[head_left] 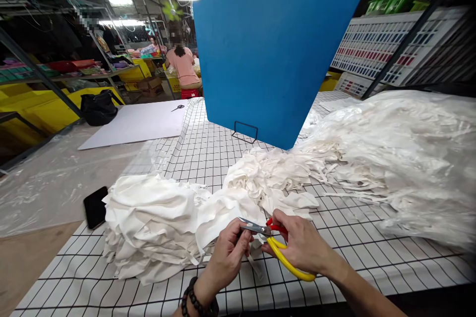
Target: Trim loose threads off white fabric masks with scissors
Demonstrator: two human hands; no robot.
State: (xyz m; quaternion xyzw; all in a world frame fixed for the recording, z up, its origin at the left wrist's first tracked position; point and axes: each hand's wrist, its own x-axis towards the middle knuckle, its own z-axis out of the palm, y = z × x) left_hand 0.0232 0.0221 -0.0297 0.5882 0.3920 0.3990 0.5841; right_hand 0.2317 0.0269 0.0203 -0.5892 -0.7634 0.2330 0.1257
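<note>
Over the table (316,290), the right hand's (303,243) fingers curl snugly round the scissors (265,230); the left hand's (227,252) fingers pinch white cloth (227,210) at the blades (253,227), beside a pile (148,228).

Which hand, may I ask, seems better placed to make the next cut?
Probably the right hand: it already holds the scissors, with their blades pointing toward the left hand. The left has its fingertips at the blades, beside the white cloth.

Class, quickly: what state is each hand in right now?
Left hand: pinched closed, apparently on white fabric.
Right hand: closed, holding scissors.
</note>
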